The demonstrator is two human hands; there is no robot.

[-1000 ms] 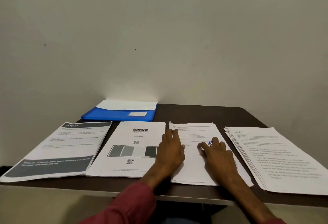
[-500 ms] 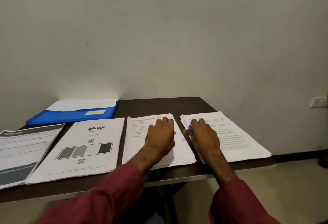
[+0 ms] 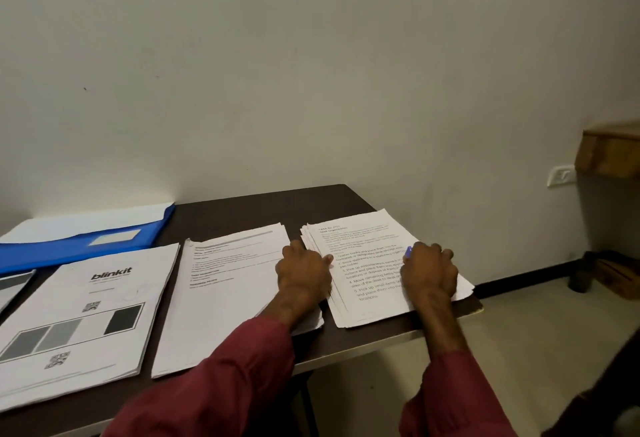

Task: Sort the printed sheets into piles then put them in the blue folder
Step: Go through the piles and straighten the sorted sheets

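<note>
Touching rightmost pile (image 3: 360, 228) now: left hand (image 3: 304, 274), right hand (image 3: 429, 274) (both shifted).

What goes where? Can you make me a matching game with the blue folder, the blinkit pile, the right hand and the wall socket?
Things:
1. blue folder
2. blinkit pile
3. right hand
4. wall socket

Places:
A. resting on the numbered-list pile
B. on the wall, far right
C. back left of the table
D. just in front of the folder

Pairs: 1-C, 2-D, 3-A, 4-B
</note>
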